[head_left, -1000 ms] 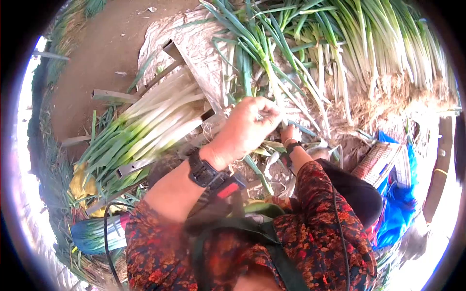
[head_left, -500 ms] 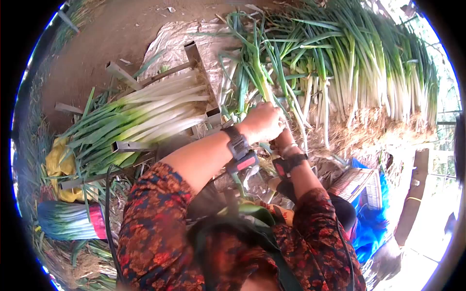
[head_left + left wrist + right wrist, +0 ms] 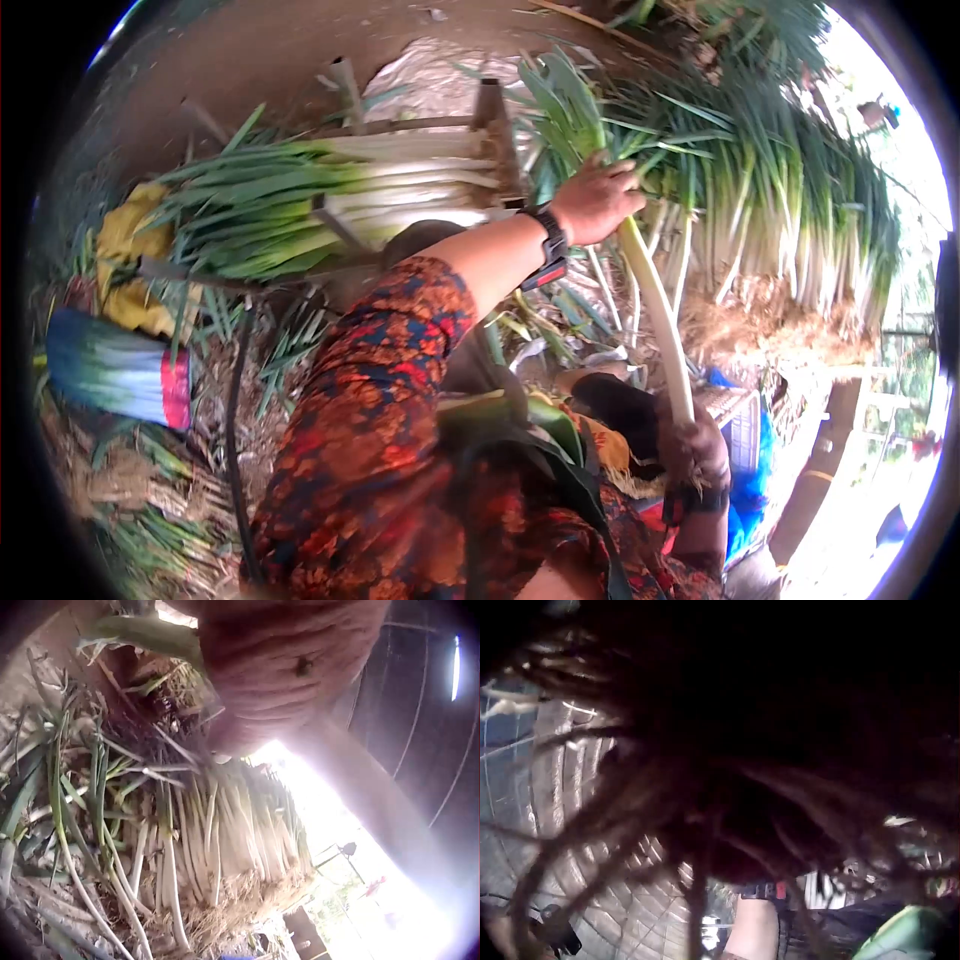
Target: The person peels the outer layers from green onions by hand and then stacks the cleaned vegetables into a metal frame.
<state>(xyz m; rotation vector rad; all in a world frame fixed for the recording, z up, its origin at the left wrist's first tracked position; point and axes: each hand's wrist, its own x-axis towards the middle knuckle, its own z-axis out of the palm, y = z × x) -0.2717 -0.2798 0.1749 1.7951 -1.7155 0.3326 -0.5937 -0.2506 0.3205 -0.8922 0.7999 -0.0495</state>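
While the left hand (image 3: 600, 200) curls round a leek (image 3: 655, 295) just below its green leaves (image 3: 562, 105), upper centre of the head view, the right hand (image 3: 693, 455) grips its lower end toward the lower right. Half a second ago the two hands met near the middle; now they are spread apart, and the leek's pale length runs slantwise between them, which suggests this one is being handled on its own. Beyond it, at upper right, leans a heap of leeks (image 3: 795, 220), roots (image 3: 780, 330) downward. Left of the hands a metal rack (image 3: 508, 165) holds a layer of leeks (image 3: 420, 168). Farther out sit a yellow bag (image 3: 135, 240) and a red-banded bundle (image 3: 110, 362) at left, with a white crate (image 3: 740, 418) and blue plastic (image 3: 748, 490) at lower right.
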